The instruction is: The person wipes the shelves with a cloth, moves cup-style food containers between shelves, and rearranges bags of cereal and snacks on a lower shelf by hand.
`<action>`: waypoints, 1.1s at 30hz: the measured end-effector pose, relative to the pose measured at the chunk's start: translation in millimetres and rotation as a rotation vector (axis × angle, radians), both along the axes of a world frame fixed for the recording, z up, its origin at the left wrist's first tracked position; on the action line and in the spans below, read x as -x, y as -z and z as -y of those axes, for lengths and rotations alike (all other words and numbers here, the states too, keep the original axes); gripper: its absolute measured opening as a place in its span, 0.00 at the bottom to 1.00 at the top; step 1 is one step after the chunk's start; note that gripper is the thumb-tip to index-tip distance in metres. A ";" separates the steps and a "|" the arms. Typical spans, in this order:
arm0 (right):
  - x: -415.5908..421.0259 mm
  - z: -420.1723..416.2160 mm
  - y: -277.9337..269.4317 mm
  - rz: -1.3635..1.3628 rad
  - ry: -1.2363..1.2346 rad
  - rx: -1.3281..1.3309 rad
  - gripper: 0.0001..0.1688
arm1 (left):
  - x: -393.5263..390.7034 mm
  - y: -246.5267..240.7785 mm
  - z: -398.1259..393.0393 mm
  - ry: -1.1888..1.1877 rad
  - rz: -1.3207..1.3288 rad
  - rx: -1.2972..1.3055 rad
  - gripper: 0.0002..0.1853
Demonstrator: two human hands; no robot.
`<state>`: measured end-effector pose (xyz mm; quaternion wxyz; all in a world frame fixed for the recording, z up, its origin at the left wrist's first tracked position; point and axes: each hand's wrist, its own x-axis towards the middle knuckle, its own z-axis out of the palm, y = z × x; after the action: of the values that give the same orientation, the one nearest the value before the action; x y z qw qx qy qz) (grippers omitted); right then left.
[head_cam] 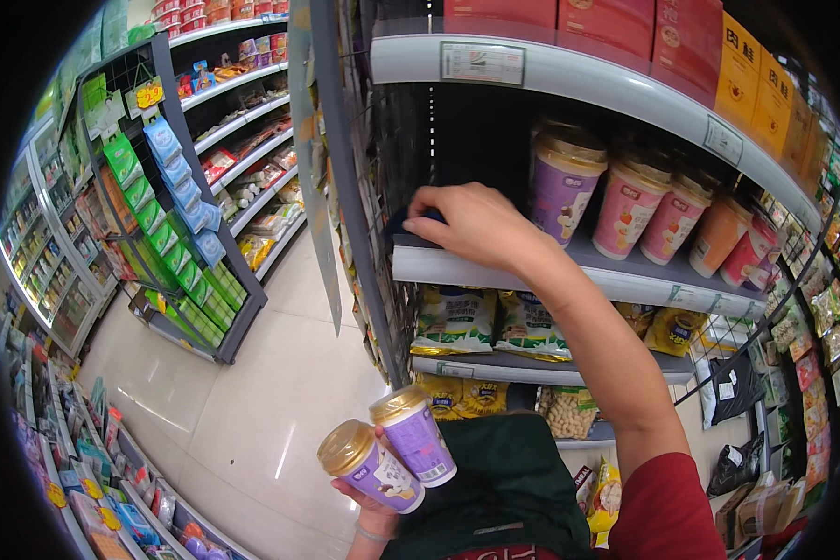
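Low in front of my dark green apron (497, 483), my left hand (372, 498) holds two purple-and-white paper cups with gold plastic lids. The nearer cup (385, 479) tilts to the left, and the other cup (414, 437) leans against it. My right arm reaches across to the left end of the middle shelf (462, 264). There my right hand (465, 220) is bent over dark blue material (420, 222) that looks like a cloth, mostly hidden by the fingers. To its right on this shelf stand a purple lidded cup (565, 185), pink cups (630, 206) and an orange cup (719, 234).
A black wire-mesh side panel (374, 231) borders the shelf on the left. Red boxes (605, 31) and yellow boxes (749, 80) fill the shelf above. Bagged goods (455, 318) lie below. Across the tiled aisle (252, 392) stands a rack of green packs (147, 210).
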<state>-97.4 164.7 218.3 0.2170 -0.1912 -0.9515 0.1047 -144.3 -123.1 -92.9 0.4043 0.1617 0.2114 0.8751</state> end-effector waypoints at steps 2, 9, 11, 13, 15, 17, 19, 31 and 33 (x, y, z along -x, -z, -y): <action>9.7 -4.9 5.1 -0.054 -0.090 0.054 0.19 | 0.2 -9.3 -3.5 0.086 -0.025 -0.074 0.58; -12.2 26.3 3.1 -0.863 -0.424 0.381 0.12 | -3.2 -9.8 -9.1 0.012 0.008 -0.072 0.55; -44.7 39.9 4.8 -0.738 -0.454 0.345 0.12 | -1.2 -18.7 -9.0 -0.017 -0.011 -0.080 0.55; -82.8 55.8 14.5 -0.379 -0.431 0.468 0.15 | 3.3 -31.8 -10.0 -0.028 -0.053 -0.109 0.56; -99.8 77.7 35.9 -0.091 -0.375 0.601 0.22 | 7.8 -39.9 -10.6 -0.028 -0.068 -0.195 0.58; -107.7 89.1 62.5 0.324 -0.239 0.591 0.32 | 8.3 -45.1 -14.7 0.011 -0.077 -0.258 0.59; -114.0 96.5 97.8 0.357 -0.157 0.548 0.44 | 4.2 -51.7 -25.3 0.071 -0.116 -0.244 0.60; -150.0 95.5 160.9 -0.141 -0.100 0.954 0.43 | -3.6 -132.1 -58.2 0.128 -0.478 -0.029 0.62; -162.8 91.4 160.6 -0.295 -0.118 0.991 0.40 | 16.3 -157.4 -69.0 0.099 -0.592 -0.068 0.60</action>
<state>65.4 73.4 57.7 0.2258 -0.2005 -0.7562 0.5805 -160.5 -54.1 64.5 0.3618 0.4331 0.2825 0.7757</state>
